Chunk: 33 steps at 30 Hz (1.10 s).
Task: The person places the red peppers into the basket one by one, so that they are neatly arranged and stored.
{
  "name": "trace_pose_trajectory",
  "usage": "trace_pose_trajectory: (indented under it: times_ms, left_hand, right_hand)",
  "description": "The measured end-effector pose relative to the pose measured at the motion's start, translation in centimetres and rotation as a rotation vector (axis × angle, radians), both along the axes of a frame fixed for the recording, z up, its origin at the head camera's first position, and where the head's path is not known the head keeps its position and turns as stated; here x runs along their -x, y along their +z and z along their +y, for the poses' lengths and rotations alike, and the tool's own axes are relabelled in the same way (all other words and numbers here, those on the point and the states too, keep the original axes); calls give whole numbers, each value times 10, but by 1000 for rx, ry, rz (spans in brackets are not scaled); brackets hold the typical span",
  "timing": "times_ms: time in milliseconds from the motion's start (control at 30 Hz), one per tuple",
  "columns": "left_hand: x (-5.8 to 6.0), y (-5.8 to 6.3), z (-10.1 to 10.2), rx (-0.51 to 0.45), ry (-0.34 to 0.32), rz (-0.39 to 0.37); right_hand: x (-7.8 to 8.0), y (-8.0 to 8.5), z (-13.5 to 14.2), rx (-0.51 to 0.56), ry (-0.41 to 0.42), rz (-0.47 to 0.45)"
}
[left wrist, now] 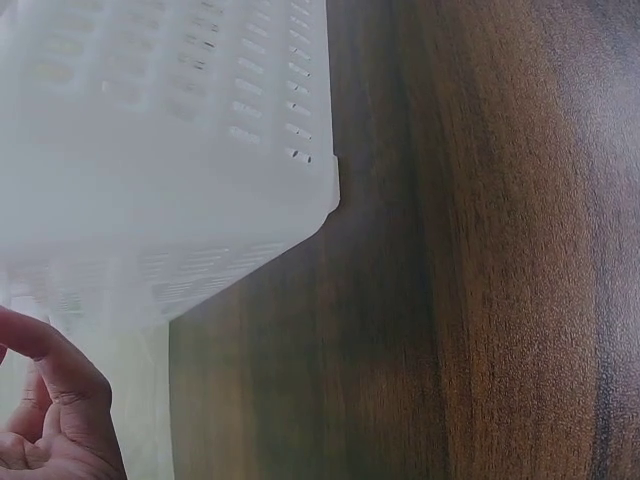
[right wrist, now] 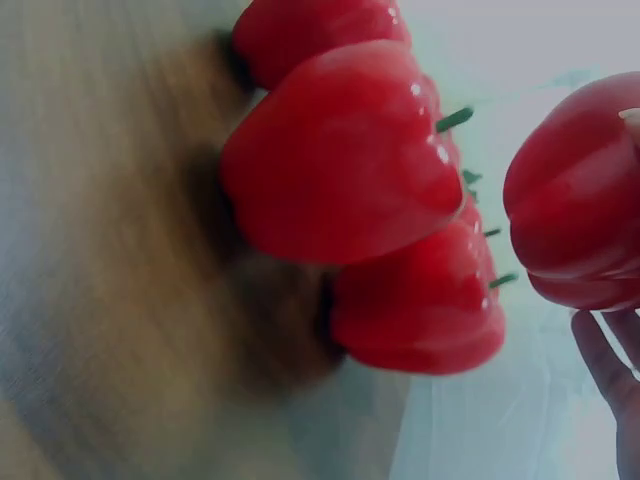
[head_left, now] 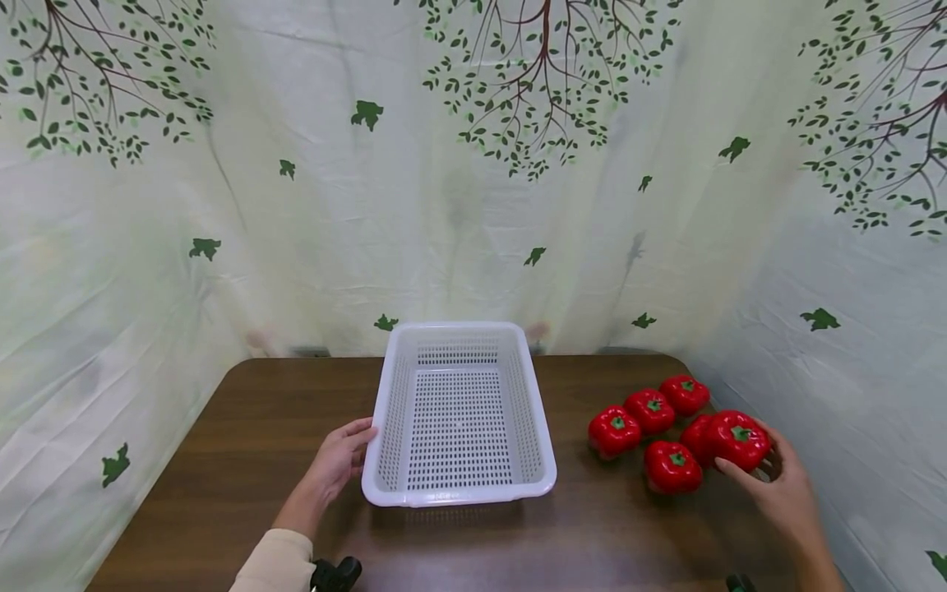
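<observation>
A white perforated plastic basket [head_left: 459,497] sits tilted toward the viewer in the middle of the head view, its front edge above the tabletop. My left hand [head_left: 334,467] grips its left rim; in the left wrist view, curled fingers [left wrist: 65,395] show beside the basket wall [left wrist: 160,190]. On the right, my right hand [head_left: 786,489] holds a red bell pepper [head_left: 740,441] with a green stem, thumb in front and fingers behind. The right wrist view shows this pepper [right wrist: 575,200] raised apart from the others. Several more red bell peppers [head_left: 672,467] stand close together to its left.
A brown wooden table [head_left: 577,534] lies under everything. Behind and at both sides hangs a pale curtain [head_left: 459,205] printed with branches and leaves. A black strap device [head_left: 334,573] is on the left wrist, by a beige sleeve [head_left: 277,563].
</observation>
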<state>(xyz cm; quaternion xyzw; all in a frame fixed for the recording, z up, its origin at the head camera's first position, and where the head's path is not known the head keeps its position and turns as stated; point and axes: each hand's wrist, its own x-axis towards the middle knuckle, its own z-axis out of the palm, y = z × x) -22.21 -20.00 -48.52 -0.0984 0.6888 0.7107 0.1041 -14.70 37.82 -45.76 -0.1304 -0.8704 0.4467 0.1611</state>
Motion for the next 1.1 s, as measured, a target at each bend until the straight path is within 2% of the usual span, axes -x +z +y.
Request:
trace_pose_trajectory:
  times_ms: [200, 400, 567, 800, 1100]
  left_hand:
    - [0, 0, 0, -11, -4, 0]
    - [-1, 0, 0, -34, -4, -2]
    - [0, 0, -1, -60, -17, 6]
    - [1, 2, -3, -108, -45, -6]
    - [1, 2, -3, -122, -23, -30]
  right_hand:
    - [14, 10, -9, -4, 70, 6]
    - [29, 21, -20, 2, 172, 6]
    - [44, 26, -29, -13, 219, 14]
    - [65, 31, -47, 38, 273, -6]
    - [92, 29, -76, 130, 394, 27]
